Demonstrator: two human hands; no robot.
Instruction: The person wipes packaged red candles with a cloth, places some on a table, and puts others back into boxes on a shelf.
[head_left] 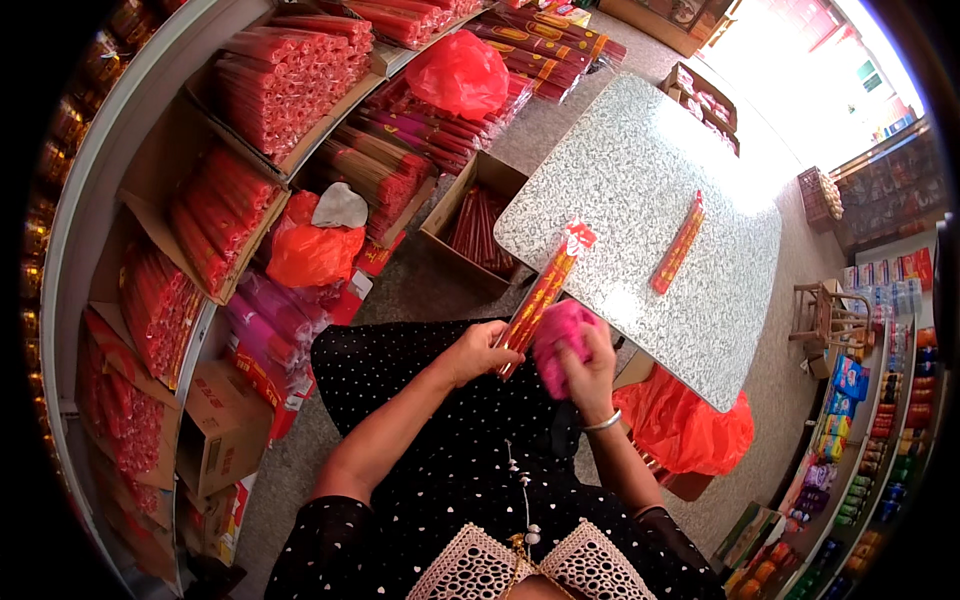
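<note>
My left hand [478, 354] is closed round the lower end of a long, slim red packet [542, 296] with gold markings and a clear wrapper. The packet slants up and away, its far end over the near edge of a speckled grey-white table [610, 160]. A crumpled pink cloth [556, 350] is bunched in my right hand [594, 372], just beside the packet. Farther right on the tabletop lies a similar red and gold packet [680, 244], apart from both hands. What the packets contain cannot be made out clearly.
Shelves at left hold bundles of red wrapped sticks [290, 90]. An open cardboard box [470, 220] of red sticks stands on the floor left of the table. Red plastic bags [700, 425] lie below its right corner. A wooden chair [832, 315] and stocked shelves [850, 470] are at right.
</note>
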